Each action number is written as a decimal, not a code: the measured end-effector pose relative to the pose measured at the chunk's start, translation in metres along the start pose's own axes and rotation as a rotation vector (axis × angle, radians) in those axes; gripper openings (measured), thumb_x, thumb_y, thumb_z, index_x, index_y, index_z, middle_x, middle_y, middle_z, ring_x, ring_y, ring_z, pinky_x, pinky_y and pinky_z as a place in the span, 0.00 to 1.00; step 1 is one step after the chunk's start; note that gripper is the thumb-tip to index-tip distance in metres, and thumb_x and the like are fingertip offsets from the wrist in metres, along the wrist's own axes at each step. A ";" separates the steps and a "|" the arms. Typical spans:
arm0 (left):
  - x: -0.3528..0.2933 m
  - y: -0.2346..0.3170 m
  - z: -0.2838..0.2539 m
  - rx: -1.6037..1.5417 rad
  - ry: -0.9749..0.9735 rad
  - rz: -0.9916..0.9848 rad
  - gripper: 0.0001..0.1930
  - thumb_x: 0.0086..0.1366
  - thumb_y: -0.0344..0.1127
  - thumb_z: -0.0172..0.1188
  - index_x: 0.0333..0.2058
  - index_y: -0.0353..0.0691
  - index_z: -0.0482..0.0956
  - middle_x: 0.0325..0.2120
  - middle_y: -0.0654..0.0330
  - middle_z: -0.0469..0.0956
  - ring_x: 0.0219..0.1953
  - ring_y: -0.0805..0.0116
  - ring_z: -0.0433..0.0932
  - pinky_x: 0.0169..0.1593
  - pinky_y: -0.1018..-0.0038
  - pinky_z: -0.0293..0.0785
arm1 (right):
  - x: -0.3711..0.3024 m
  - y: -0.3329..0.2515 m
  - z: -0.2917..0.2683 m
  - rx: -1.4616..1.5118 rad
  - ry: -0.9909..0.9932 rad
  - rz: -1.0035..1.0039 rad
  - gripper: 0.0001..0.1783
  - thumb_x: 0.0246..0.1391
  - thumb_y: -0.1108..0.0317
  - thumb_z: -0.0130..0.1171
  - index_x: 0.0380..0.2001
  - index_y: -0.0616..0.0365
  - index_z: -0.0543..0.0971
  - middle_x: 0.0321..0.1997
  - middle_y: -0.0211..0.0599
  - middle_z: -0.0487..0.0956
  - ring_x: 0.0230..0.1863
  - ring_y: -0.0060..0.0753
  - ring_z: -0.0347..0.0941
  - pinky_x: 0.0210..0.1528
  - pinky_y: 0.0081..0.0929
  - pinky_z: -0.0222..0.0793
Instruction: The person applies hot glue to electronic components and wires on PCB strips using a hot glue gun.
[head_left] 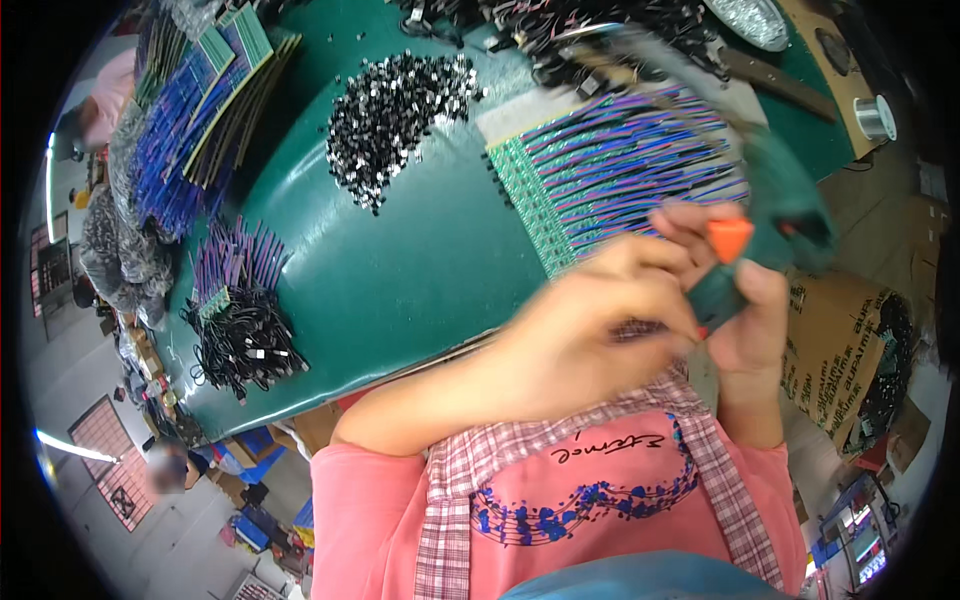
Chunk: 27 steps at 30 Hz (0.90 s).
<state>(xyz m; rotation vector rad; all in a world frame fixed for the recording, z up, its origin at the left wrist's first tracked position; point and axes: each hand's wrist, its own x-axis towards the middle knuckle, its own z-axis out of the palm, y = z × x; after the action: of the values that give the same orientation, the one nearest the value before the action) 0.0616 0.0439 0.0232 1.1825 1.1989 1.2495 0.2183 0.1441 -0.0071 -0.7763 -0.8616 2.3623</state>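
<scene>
My right hand [757, 315] is wrapped round the grip of a dark green gun-shaped tool [795, 195] with an orange trigger-like part [731, 241]. Motion blurs the tool's front end. Close against it, my left hand [610, 325] has its fingers curled beside the orange part; what they pinch, if anything, is blurred and hidden. Just beyond my hands lies a panel of small green circuit boards [535, 205]. Rows of blue, purple and dark wires [640, 160] run from it to the right, partly covered by my fingers and the tool.
Small black-and-silver connectors [390, 120] are heaped on the green table [400, 260]. Wired board panels [200, 130] are stacked at left, above a bundle of black cables [245, 335]. More cables [620, 35] pile up at the back. A wire spool [875, 118] and a cardboard box [835, 350] are at right.
</scene>
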 end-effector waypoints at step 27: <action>-0.014 -0.060 -0.073 -0.020 0.447 -0.774 0.09 0.60 0.33 0.54 0.26 0.33 0.74 0.12 0.61 0.74 0.10 0.79 0.65 0.15 0.82 0.60 | -0.052 0.056 -0.050 -1.369 -0.100 0.026 0.09 0.49 0.62 0.60 0.33 0.50 0.81 0.32 0.27 0.80 0.36 0.33 0.76 0.49 0.33 0.69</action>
<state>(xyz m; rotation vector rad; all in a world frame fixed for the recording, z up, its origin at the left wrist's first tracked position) -0.0090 0.0289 -0.0388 0.3298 1.7408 0.9256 0.2737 0.0949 -0.0602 -1.0868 -2.5376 1.5424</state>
